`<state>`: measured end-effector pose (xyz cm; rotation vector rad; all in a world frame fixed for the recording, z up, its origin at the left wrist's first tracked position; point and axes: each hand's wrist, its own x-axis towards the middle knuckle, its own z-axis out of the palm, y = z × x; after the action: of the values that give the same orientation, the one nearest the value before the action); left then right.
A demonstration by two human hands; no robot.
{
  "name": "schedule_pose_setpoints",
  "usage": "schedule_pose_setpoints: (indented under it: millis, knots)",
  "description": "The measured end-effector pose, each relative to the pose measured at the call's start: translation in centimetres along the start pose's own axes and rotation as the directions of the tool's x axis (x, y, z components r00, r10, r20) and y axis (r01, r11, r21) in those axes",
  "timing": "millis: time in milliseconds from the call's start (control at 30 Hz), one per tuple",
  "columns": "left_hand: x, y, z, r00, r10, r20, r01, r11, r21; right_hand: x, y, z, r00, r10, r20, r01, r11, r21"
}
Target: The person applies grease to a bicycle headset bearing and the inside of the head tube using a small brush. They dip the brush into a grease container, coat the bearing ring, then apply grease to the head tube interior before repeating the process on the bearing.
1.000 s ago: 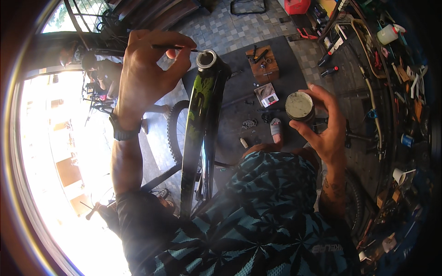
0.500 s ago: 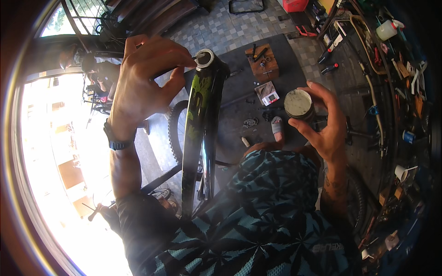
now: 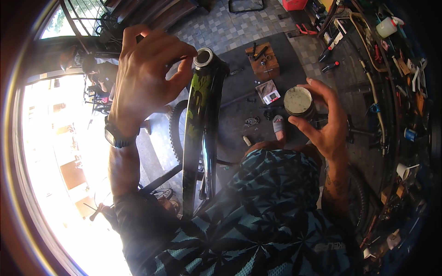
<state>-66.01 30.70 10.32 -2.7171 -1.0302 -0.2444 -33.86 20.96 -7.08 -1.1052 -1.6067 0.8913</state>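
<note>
A bike frame point(image 3: 193, 133), dark with green patches, stands upright before me, its head tube point(image 3: 211, 59) at the top. My left hand point(image 3: 147, 76), with a watch on the wrist, is raised beside that opening. Its thumb and index finger are pinched together close to the tube's silver rim; whatever they hold is hidden. In my right hand point(image 3: 329, 122) is an open round tub of pale greasy paste point(image 3: 298, 101), gripped by its sides between thumb and fingers. The paste faces up, and the tub is held apart from the frame, to its right.
On the dark mat below lie a wooden block point(image 3: 264, 62) with small parts and tools on it, a small box point(image 3: 268, 92) and loose parts. Tools, a spray bottle point(image 3: 389, 27) and a white cup point(image 3: 403, 171) crowd the right side. Another person point(image 3: 103, 73) sits at the far left.
My left fingers have shifted slightly on the head tube's rim, and the pale bit seen at its opening before no longer shows. My right hand holds the tub almost still.
</note>
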Motion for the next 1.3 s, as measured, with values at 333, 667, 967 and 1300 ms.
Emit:
schedule_pose_setpoints:
  millis: [333, 667, 967, 1300]
  knots:
    - [1.5, -4.8, 1.6, 0.997, -0.041, 0.067, 0.043, 0.999, -0.026, -0.2, -0.2, -0.4, 1.000, 0.010, 0.027, -0.010, 1.000, -0.027]
    - [1.0, -6.5, 3.3, 0.818, -0.417, 0.396, 0.575, 0.613, -0.542, -0.8, 0.2, -0.9, 0.999, 0.030, -0.014, -0.031, 0.999, -0.020]
    - [-1.3, -5.0, 3.9, 0.684, -0.658, 0.315, 0.656, 0.367, -0.660, -0.5, 0.3, -0.6, 1.000, 0.021, -0.003, -0.021, 1.000, -0.020]
    - [-3.4, -4.0, 5.6, 0.681, -0.691, 0.243, 0.557, 0.273, -0.784, 0.1, -0.3, -0.1, 1.000, 0.013, 0.024, -0.012, 0.998, -0.061]
